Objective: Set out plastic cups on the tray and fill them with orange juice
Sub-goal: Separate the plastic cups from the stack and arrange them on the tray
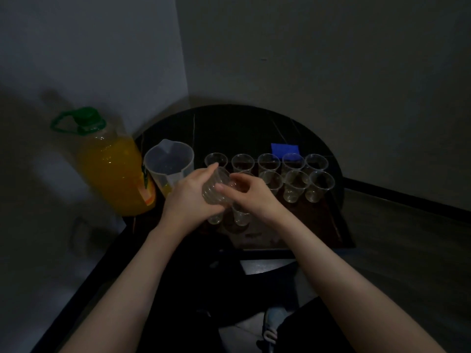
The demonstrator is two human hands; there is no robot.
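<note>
Stack of clear plastic cups held tilted, almost on its side, above the near-left part of the tray. Left hand wraps the stack from the left, fingers curled round its ribbed wall, thumb over the top. Right hand comes in from the right, thumb and fingertips pinching at the open end of the stack; light too dim to tell whether one cup is already parted from the rest. Empty cups stand upright on the dark brown tray: a far row of five close side by side, a second row just nearer, partly hidden behind the hands, and two more cups showing below the hands, closest to the person. All cups seen hold no liquid. Left of the tray, just beside it, a clear plastic pitcher with spout toward the back, a little orange showing low at its base. Further left, a large orange juice bottle, green cap and green carry handle, well over half full, standing at the table's left edge against the wall. Small blue rectangular item lies behind the far row of cups. Everything sits on a round black table pushed into a corner of grey walls.
</note>
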